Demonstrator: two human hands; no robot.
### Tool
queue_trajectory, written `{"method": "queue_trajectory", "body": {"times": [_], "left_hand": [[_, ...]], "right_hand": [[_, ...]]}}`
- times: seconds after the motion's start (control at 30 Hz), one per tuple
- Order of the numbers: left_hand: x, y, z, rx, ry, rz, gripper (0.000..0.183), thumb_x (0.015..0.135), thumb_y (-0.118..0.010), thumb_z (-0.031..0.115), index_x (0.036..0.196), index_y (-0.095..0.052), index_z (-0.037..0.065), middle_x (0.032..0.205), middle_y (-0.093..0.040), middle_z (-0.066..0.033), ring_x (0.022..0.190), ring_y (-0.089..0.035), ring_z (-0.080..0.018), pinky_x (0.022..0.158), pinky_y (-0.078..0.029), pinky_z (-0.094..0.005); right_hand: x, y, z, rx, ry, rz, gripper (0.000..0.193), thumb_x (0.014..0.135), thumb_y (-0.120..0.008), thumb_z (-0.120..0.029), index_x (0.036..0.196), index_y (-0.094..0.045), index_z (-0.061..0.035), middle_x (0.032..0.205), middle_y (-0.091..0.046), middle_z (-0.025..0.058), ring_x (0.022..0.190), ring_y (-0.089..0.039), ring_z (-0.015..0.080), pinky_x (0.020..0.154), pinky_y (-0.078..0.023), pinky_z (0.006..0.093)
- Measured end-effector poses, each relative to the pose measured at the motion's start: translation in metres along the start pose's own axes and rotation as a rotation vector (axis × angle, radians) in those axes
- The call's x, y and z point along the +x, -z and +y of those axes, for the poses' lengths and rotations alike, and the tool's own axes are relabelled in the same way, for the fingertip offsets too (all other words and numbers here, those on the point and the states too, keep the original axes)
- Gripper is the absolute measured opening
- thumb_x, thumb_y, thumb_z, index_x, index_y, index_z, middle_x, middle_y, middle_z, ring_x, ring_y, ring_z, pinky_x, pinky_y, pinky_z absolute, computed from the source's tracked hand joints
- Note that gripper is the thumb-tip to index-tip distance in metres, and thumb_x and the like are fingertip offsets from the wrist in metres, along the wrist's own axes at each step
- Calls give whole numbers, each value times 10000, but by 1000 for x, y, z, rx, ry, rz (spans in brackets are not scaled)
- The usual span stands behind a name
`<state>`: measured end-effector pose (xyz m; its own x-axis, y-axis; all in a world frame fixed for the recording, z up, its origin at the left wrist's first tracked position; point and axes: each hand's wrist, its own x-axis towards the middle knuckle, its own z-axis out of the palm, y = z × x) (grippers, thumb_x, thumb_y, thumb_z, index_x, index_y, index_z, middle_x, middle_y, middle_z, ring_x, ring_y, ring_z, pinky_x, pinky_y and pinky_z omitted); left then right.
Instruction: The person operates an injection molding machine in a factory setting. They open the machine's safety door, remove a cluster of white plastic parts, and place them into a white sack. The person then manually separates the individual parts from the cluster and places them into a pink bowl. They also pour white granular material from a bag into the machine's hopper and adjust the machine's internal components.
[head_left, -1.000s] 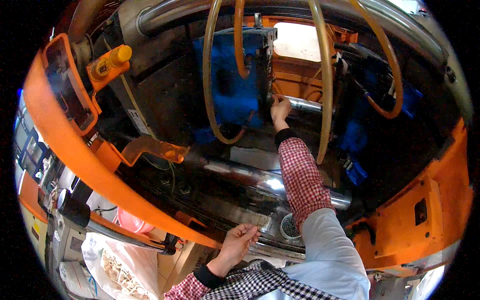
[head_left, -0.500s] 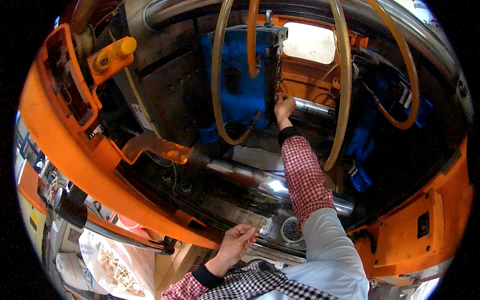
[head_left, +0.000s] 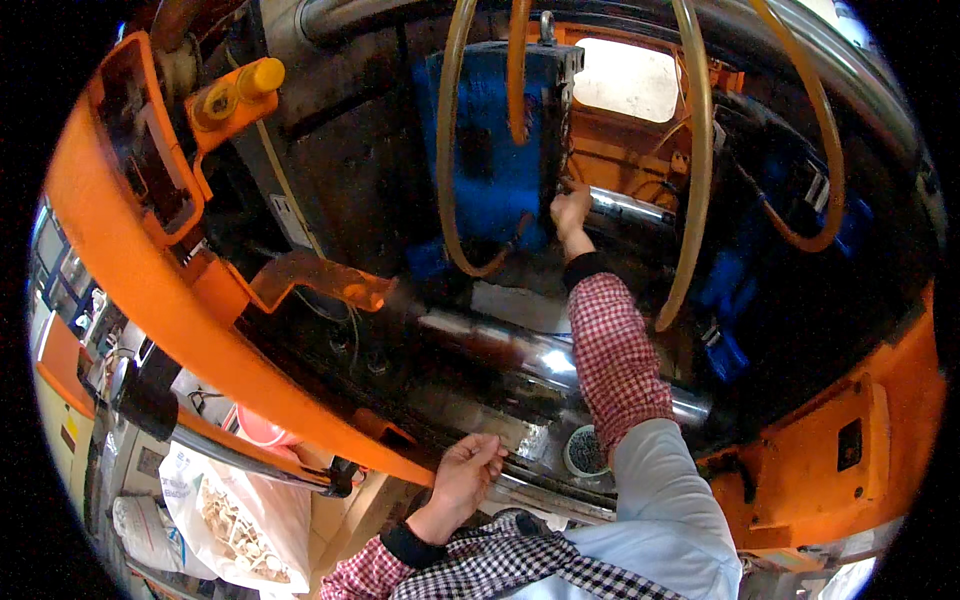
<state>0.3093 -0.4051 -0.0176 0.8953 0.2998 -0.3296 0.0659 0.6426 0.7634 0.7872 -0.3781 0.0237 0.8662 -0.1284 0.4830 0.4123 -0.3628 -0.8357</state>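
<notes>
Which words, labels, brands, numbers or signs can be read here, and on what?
None legible.
White plastic bag: printing, too small and blurred to read.
White label on the dark machine plate: too small to read.
Yellow sticker, far left: nothing readable.

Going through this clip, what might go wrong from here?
The person's right hand is at the side of the tall blue rectangular block; if that block shifted, the hand might be pinched.

The small, pale, round cup of grey pieces appears close to the red-and-white checked right sleeve, so pulling the arm back could possibly tip it.
</notes>
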Motion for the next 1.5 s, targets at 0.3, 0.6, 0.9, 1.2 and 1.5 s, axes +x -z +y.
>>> {"method": "queue_trajectory", "body": {"times": [0.3,0.6,0.9,1.2,1.5], "left_hand": [[25,-16,15,-125,-73,107,189,914,-524,185,917,-586,7,712,-520,-5,602,-442,-82,549,-366,-204],[45,-29,3,-312,18,-105,116,913,-471,118,900,-538,24,712,-510,-26,591,-451,-126,541,-371,-239],[29,-21,0,-43,-41,-38,252,939,-405,65,1121,-500,-81,969,-561,-100,834,-524,-165,767,-449,-276],[4,-9,3,71,65,-137,268,967,-343,104,1143,-478,-47,1016,-575,-133,797,-541,-166,733,-459,-265],[12,-3,2,74,3,-89,246,956,-381,96,1120,-498,-44,976,-593,-116,762,-544,-145,699,-459,-249]], "right_hand": [[-169,148,-109,274,381,-801,108,753,-662,-119,817,-681,-34,838,-658,99,763,-619,177,680,-487,299],[-278,227,-82,191,479,-718,130,765,-623,-146,786,-658,-22,806,-645,123,747,-597,305,691,-489,356],[-153,137,-77,633,188,-102,71,841,-551,-6,806,-593,39,792,-635,85,761,-599,133,691,-478,267],[2,32,-30,170,317,206,203,813,-583,-41,1008,-615,2,891,-662,132,838,-629,265,759,-468,332],[-2,21,-59,-103,246,216,288,775,-644,-114,1041,-585,-20,873,-662,132,837,-620,312,722,-467,396]]}}
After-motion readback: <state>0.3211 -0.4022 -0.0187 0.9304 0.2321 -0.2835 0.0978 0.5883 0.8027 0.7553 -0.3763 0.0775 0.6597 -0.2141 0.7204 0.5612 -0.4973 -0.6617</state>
